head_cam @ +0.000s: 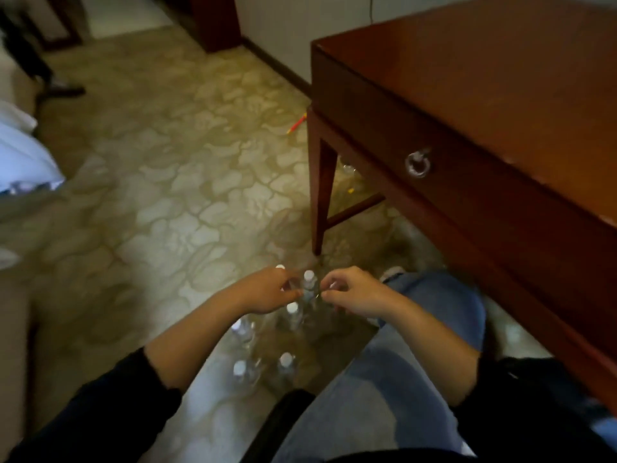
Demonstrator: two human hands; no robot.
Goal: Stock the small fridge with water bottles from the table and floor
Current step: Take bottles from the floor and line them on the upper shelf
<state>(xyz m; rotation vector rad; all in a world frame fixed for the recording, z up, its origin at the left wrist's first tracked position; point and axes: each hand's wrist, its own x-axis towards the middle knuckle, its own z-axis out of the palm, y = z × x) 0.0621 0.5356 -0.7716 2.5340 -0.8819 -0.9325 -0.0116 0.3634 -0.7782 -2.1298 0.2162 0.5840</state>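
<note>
Head view: water bottle (pixel 309 283) between left hand (pixel 267 292) and right hand (pixel 355 294), fingers curled, grip unclear.

Dim light falls on the beige carpet with olive leaf pattern (pixel 187 182) under me. At my right stands a reddish-brown wooden table (pixel 484 78), a round metal ring pull (pixel 418 164) on its front edge. Behind runs a white wall (pixel 283 21) with dark wooden skirting (pixel 277 66).

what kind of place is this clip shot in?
Likely a hotel room or bedroom: patterned carpet, a wooden desk with a ring-pull drawer, and white bedding at the left edge. Water bottles stand on the carpet.
</note>
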